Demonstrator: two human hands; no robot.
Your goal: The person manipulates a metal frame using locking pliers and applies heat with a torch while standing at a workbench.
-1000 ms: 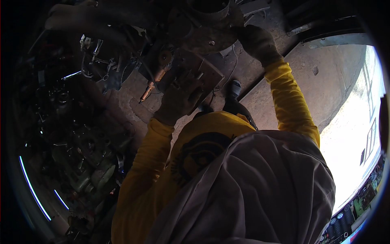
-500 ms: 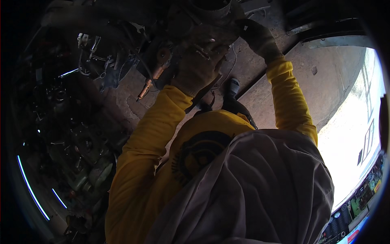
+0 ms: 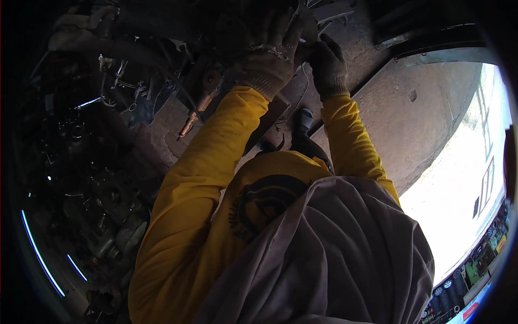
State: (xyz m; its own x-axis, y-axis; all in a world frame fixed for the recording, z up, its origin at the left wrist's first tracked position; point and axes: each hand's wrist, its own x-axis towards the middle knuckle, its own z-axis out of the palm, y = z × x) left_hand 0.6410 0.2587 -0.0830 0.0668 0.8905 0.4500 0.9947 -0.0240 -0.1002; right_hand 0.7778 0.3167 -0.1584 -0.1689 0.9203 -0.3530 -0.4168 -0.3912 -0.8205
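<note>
The left hand [image 3: 268,51] is now off the table [image 3: 274,112], fingers stretched over the dark metal part [image 3: 308,26] by its far edge. Both hands now meet there — the right hand [image 3: 329,67] close beside — but their grip is unclear.

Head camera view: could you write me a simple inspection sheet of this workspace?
Surface: brownish floor, with a small dark mark.
Work things: dark metal part, largely hidden by the left hand.
Clutter: dark metal pieces crowded at the left; orange power tool left of the brown plate.
Hands: both gloved; left hand over the part, right hand by its right edge. Grips cannot be told.
Cables: thin cord right of the plate.
Surroundings: bright opening at the right.
</note>
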